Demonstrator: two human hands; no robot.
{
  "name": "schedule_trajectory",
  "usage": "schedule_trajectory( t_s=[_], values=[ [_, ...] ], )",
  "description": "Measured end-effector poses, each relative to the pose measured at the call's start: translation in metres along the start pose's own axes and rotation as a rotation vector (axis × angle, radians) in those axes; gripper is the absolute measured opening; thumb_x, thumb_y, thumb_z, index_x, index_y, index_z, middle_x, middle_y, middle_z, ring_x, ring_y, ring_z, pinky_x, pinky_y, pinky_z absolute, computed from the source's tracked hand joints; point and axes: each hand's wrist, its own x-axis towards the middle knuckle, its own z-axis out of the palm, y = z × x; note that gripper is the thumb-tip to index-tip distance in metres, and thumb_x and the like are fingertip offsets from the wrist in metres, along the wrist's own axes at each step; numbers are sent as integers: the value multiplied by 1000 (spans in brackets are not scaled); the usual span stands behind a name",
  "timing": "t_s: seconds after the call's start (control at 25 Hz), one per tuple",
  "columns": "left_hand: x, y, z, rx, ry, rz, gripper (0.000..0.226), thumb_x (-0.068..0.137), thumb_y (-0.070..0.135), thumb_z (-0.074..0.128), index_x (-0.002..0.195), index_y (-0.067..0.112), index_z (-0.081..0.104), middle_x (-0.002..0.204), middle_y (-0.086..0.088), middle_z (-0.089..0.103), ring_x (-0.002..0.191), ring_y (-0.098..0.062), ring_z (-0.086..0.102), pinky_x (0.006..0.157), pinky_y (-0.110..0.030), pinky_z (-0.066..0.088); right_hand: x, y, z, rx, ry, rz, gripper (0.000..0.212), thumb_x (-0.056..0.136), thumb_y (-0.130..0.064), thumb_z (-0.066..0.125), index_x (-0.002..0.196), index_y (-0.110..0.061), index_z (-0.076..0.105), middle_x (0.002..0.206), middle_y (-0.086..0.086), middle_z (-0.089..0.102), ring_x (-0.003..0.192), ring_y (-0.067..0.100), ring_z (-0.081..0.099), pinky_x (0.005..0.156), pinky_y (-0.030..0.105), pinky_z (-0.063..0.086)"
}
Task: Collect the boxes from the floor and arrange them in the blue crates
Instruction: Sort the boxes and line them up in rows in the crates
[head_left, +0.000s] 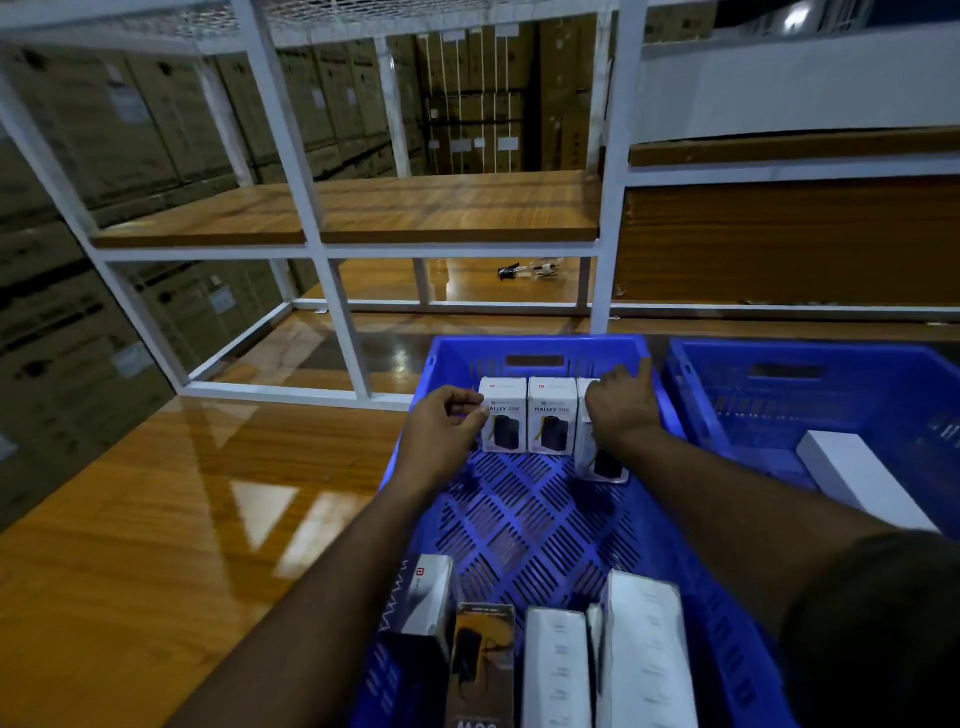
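A blue crate (524, 525) with a slotted bottom lies in front of me. Three white boxes stand upright in a row against its far wall: the left box (503, 418), the middle box (551, 418) and the right box (597, 457). My left hand (447, 428) touches the left box's side with curled fingers. Over the right box's top lies my right hand (623, 402), gripping it. Several more boxes (556, 670) lie at the crate's near end.
A second blue crate (810, 395) stands to the right with a white box (857, 478) in it. A white metal rack (332, 291) with wooden shelves rises behind the crates. The glossy wooden floor (156, 519) stretches left. Stacked cartons fill the background.
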Motion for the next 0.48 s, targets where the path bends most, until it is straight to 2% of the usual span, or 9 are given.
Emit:
schedule_trajectory(
  t_s=[0.16, 0.28, 0.4, 0.48],
  values=[
    [1, 0, 0, 75, 29, 36, 6, 93, 21, 70, 99, 20, 70, 89, 2, 70, 86, -15, 70, 80, -47, 61, 0, 0, 0, -4, 29, -20, 22, 88, -27, 57, 108, -20, 63, 114, 5, 66, 114, 26, 53, 110, 44, 26],
    [3, 1, -4, 116, 46, 57, 6, 94, 22, 68, 100, 21, 70, 88, 3, 71, 86, -14, 70, 79, -46, 62, -4, 2, -1, 22, -11, -21, 19, 90, -25, 55, 105, -20, 66, 114, 3, 67, 113, 26, 55, 109, 40, 28],
    [1, 6, -12, 159, 111, 102, 4, 94, 23, 67, 97, 22, 70, 86, 6, 71, 82, -10, 69, 76, -35, 61, -11, -1, -5, 75, -63, 3, 36, 86, -29, 64, 119, -16, 60, 126, 8, 58, 123, 28, 47, 111, 46, 25],
    [-1, 9, -20, 153, 190, 113, 4, 94, 21, 67, 96, 20, 70, 85, 6, 70, 79, -8, 66, 72, -26, 55, -19, -10, -14, 163, -4, -25, 48, 82, -32, 70, 124, -14, 55, 129, 11, 53, 124, 29, 45, 107, 49, 28]
  ],
)
